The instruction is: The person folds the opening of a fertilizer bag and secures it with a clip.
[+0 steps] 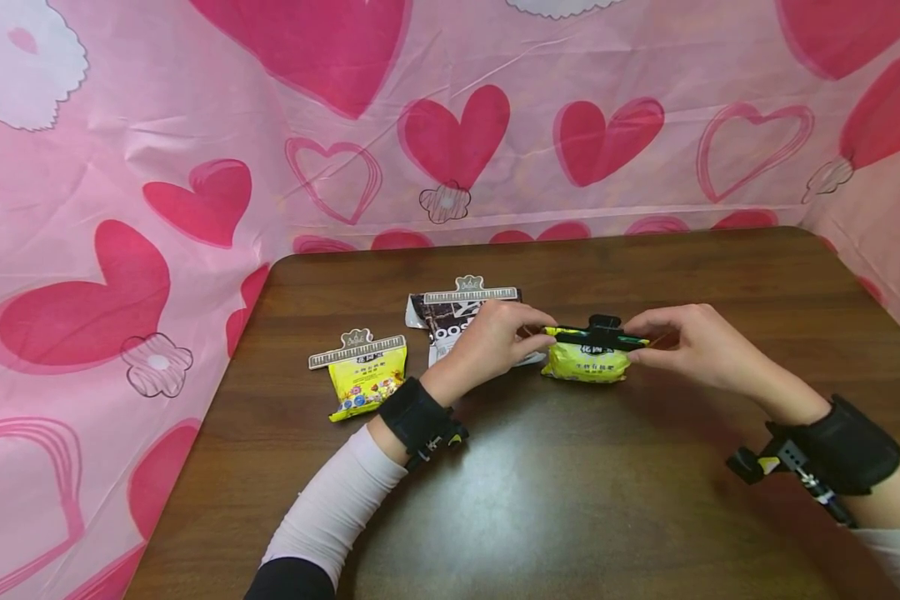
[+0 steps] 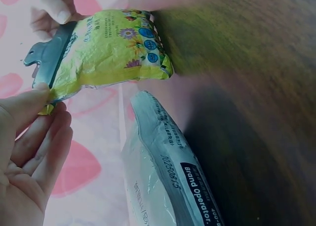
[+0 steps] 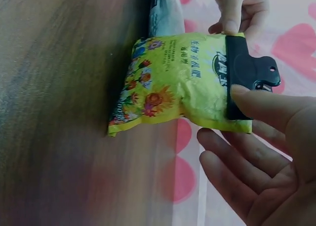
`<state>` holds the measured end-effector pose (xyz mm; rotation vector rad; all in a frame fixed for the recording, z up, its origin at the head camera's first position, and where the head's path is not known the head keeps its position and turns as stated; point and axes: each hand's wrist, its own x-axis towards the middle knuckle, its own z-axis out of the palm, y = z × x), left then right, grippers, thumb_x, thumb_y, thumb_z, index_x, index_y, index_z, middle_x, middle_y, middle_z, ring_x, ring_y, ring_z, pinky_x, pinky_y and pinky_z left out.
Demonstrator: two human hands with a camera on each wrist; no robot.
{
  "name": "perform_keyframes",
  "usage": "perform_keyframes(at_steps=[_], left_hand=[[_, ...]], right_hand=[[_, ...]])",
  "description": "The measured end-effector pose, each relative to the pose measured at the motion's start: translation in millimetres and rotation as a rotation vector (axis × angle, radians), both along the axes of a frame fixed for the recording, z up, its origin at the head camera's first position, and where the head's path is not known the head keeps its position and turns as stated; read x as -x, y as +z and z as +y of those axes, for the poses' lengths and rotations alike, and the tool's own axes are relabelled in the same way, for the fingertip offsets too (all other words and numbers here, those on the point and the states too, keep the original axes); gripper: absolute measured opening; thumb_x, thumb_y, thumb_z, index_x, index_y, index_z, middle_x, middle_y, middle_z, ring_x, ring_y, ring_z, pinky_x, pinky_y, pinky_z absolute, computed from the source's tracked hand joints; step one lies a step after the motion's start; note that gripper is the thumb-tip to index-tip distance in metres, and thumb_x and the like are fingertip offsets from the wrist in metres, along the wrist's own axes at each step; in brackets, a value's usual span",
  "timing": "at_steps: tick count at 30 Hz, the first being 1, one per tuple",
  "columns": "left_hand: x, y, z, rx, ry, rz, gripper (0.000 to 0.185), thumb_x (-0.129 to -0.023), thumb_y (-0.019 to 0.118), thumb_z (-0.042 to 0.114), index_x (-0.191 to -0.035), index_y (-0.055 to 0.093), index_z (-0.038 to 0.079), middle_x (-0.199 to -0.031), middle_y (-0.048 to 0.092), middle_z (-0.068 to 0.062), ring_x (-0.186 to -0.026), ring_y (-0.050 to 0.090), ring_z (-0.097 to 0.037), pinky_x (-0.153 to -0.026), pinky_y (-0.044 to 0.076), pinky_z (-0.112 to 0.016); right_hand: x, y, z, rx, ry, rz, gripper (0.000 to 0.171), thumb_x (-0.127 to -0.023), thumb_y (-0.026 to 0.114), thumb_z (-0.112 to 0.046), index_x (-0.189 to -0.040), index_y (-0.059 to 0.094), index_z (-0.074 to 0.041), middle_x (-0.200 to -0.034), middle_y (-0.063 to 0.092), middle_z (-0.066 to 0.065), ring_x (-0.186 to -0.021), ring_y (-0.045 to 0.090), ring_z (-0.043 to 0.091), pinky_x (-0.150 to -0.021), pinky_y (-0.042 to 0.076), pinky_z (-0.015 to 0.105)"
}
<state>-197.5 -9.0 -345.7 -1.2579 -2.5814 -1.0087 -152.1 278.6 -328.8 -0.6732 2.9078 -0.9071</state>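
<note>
A yellow printed bag [image 1: 587, 367] is held at its top edge, where a black bag clip [image 3: 240, 67] spans its width. My left hand [image 1: 498, 337] pinches the bag's top corner at one end of the clip. Opposite it, my right hand [image 1: 693, 342] grips the other end, its thumb lying on the clip in the right wrist view. Flowers are printed on the lower part of the bag, seen in both wrist views. Whether the bag's bottom touches the table cannot be told.
Left on the brown table [image 1: 495, 508] lies another yellow bag [image 1: 367, 383] with a clear clip [image 1: 357, 350]. A black and silver bag [image 1: 442, 321] with a similar clear clip [image 1: 470, 292] sits behind my left hand, partly hidden. Pink heart-patterned cloth [image 1: 607, 50] hangs around the table.
</note>
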Motion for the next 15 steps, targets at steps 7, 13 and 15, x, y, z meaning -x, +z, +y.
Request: perform_keyframes(at_steps=[7,13,15], left_hand=[[0.1,-1.5,0.7,-0.004,0.0,0.004,0.016,-0.092,0.071,0.018,-0.104,0.077,0.009,-0.097,0.077,-0.004,-0.081,0.07,-0.009,-0.075,0.058,-0.031],[-0.2,0.0,3.2,0.022,-0.004,0.011,0.016,-0.093,0.07,0.019,-0.104,0.077,0.01,-0.096,0.078,-0.002,-0.081,0.07,-0.007,-0.074,0.055,-0.023],[0.0,0.8,4.9,0.035,-0.007,0.013,0.017,-0.093,0.069,0.019,-0.105,0.077,0.01,-0.096,0.078,-0.001,-0.08,0.07,-0.006,-0.073,0.053,-0.019]], right_hand=[[-1.8,-6.4,1.3,0.032,0.012,0.086,0.02,-0.083,0.08,-0.014,-0.103,0.076,-0.017,-0.097,0.076,0.0,-0.081,0.061,-0.006,-0.065,0.05,0.016],[-1.5,-6.6,3.5,0.033,0.004,0.103,0.018,-0.084,0.078,-0.011,-0.102,0.076,-0.017,-0.095,0.076,-0.001,-0.079,0.061,-0.006,-0.064,0.049,0.015],[-0.9,-6.0,5.4,0.033,0.007,0.103,0.018,-0.085,0.078,-0.011,-0.101,0.076,-0.017,-0.094,0.076,-0.001,-0.078,0.061,-0.005,-0.064,0.049,0.015]])
